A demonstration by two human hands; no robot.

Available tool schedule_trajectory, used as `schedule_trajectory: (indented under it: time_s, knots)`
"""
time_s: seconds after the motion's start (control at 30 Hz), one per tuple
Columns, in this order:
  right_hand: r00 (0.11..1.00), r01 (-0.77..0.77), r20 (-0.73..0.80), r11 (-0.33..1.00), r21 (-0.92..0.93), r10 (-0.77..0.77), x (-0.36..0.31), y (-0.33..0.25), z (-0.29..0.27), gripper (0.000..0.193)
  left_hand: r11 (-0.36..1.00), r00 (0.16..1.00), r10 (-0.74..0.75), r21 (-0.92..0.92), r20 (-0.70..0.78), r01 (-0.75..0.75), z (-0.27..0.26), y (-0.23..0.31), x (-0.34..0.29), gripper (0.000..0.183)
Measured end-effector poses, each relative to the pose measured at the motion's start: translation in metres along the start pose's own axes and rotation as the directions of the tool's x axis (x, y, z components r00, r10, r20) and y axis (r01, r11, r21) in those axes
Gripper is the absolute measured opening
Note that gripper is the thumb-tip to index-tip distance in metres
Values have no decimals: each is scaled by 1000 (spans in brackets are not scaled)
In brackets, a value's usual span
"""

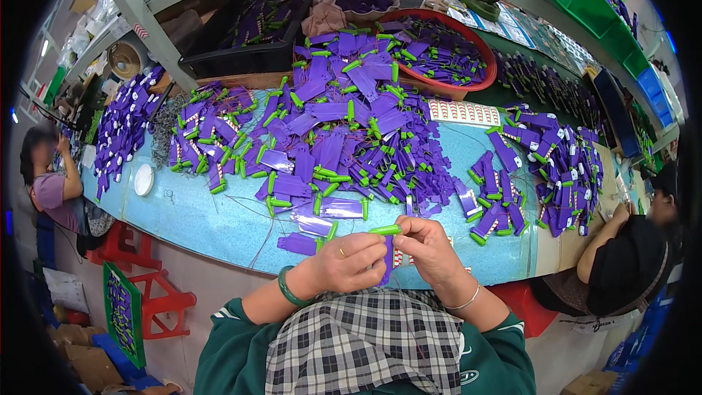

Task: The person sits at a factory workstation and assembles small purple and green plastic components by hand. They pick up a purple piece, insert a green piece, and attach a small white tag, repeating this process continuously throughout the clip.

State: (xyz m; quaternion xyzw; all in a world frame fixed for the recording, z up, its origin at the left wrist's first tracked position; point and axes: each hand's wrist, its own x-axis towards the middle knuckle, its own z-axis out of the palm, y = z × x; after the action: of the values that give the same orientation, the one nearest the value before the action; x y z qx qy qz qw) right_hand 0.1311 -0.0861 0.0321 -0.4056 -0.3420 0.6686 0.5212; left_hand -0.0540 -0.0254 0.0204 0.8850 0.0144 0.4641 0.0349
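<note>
A pale blue table [194,208] stretches across the view, its near edge at the seated person's waist. Over its middle spreads a big heap [329,113] of flat purple pieces with bright green ends, lying loosely at every angle. Behind the heap, to the left, is a black crate [238,61] with more of them inside; to the right is a round red basin [491,66], also filled with purple and green. A smaller heap [567,183] lies on the table's right, with white bits among the purple.

In front of the main heap, close to the table's near edge, the two hands meet over one piece. The left hand [349,262] has its fingers curled in, thumb and fingertips drawn narrow at the piece's left side. The right hand [430,249] pinches its right side. Held between them, the piece [387,267] has a flat, deep purple body hanging downward, partly covered by fingers. Across its top sits a smooth, rounded green bar [385,230], roughly level. A red-and-white striped strip [397,257] shows beside the purple; whether it is attached is unclear.
</note>
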Motion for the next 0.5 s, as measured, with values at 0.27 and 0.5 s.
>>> schedule_trajectory:
  time_s: [0.27, 0.5]
  knots:
    - [985, -169, 50, 985, 45, 167, -2, 14, -4, 19, 994, 996, 81, -65, -21, -83, -1, 9, 0, 14]
    - [912, -378, 159, 925, -33, 379, -39, 4, -9, 29, 993, 1000, -19, -120, -6, 19, 0, 10, -3, 15]
